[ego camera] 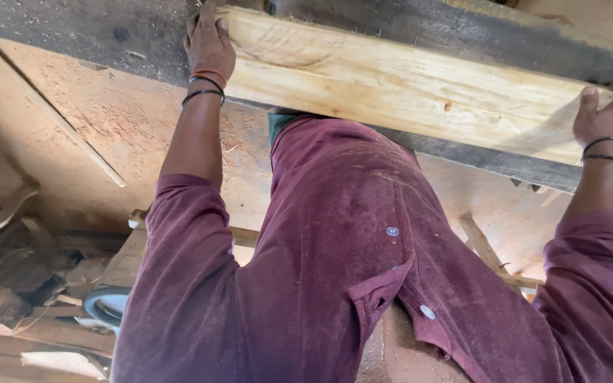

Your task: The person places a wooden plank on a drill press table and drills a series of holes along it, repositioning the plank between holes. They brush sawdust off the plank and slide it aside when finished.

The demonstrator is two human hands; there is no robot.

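**Both hands on a pale plank, body filling the view**

At the far left, offcuts and dark scrap wood [15, 276] lie in a heap that is hard to make out, with a round grey-rimmed object [104, 305] half hidden behind the maroon sleeve. Above them a sawdust-covered board surface [108, 128] slopes across the picture. The left hand [209, 44] grips the left end of a pale wooden plank [406, 92], fingers curled over its end; the fingertips are cut off at the top edge. Orange and black bands circle that wrist. The plank runs rightward, lying against a dark grey desk edge [462, 32] dusted with sawdust. A maroon shirt [349, 248] flecked with dust blocks the middle, hiding whatever lies under the plank. At the right, the right hand [608, 113] presses on the plank's lower edge, thumb up, its fingers cut off by the frame. Thin wooden strips [484, 248] show below, between torso and right sleeve
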